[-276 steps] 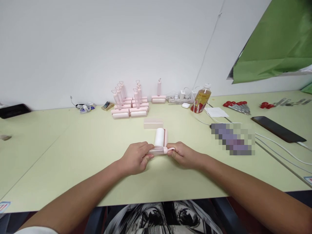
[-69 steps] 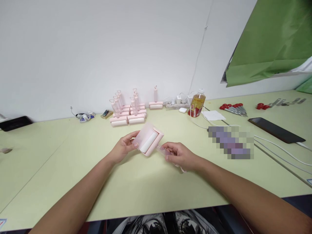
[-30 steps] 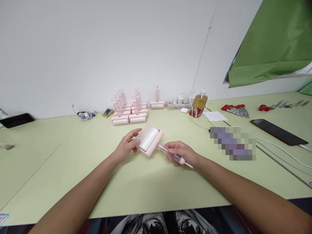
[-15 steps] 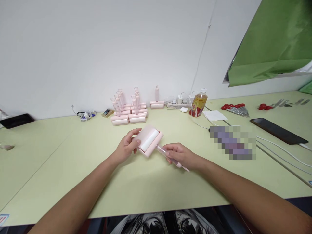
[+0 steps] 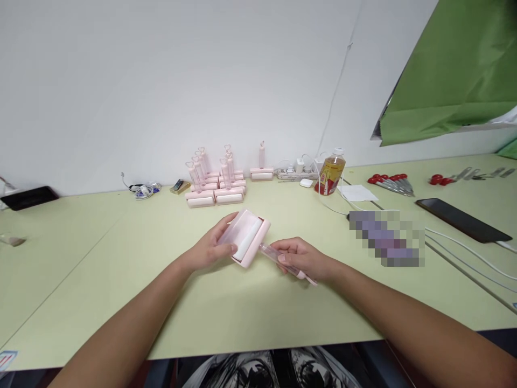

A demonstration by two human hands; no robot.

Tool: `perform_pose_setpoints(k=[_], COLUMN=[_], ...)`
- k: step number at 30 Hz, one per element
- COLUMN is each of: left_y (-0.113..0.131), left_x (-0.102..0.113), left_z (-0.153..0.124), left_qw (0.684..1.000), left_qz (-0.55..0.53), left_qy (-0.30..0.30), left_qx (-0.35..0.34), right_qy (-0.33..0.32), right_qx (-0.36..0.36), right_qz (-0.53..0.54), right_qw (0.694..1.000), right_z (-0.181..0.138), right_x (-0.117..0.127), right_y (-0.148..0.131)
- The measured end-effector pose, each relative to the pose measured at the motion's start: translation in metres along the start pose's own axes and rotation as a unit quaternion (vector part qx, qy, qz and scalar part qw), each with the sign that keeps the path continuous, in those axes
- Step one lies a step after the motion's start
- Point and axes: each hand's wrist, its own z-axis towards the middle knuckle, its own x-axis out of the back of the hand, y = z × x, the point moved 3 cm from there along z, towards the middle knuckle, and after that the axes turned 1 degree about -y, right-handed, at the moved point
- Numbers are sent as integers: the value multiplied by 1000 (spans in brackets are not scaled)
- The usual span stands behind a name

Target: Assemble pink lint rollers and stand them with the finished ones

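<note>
A pale pink lint roller (image 5: 254, 245) is held between my two hands above the table, tilted, with its white roll showing. My left hand (image 5: 212, 245) grips its translucent pink cover (image 5: 235, 227), which stands folded away from the roll; the thumb lies over the near corner. The clear pink handle (image 5: 271, 251) is wrapped by the fingers of my right hand (image 5: 301, 256), and a light strap end sticks out below that hand. Behind, several more pink lint rollers (image 5: 202, 200) stand in rows with their handles upright.
One further lint roller (image 5: 262, 173) stands by the wall, beside a power strip (image 5: 297, 174) with plugs. To the right are a drink bottle (image 5: 330, 173), white paper (image 5: 358, 193), red-handled tools (image 5: 390, 182) and a black phone (image 5: 460, 218). Coiled cables (image 5: 144, 190) lie back left.
The lint roller has turned slightly in my hands, and my left hand's fingers now sit further behind the cover. The view has shifted a little.
</note>
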Motion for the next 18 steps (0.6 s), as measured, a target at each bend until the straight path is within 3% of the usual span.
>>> perform_pose_setpoints(k=[6,12,18], left_y=[-4,-13,-11], left_x=[8,2,2], left_z=[-1,0,0], left_qw=[999,996,996], left_qz=[-31,-85,-82], left_qy=[11,13,16], left_qx=[-5,22,4], right_qy=[3,42,56], right_qx=[10,12,12], right_qz=[3,-17,-29], right_qw=[1000,999,998], right_z=[-3,-2,-2], right_x=[-3,-2,2], right_y=[-2,0,-1])
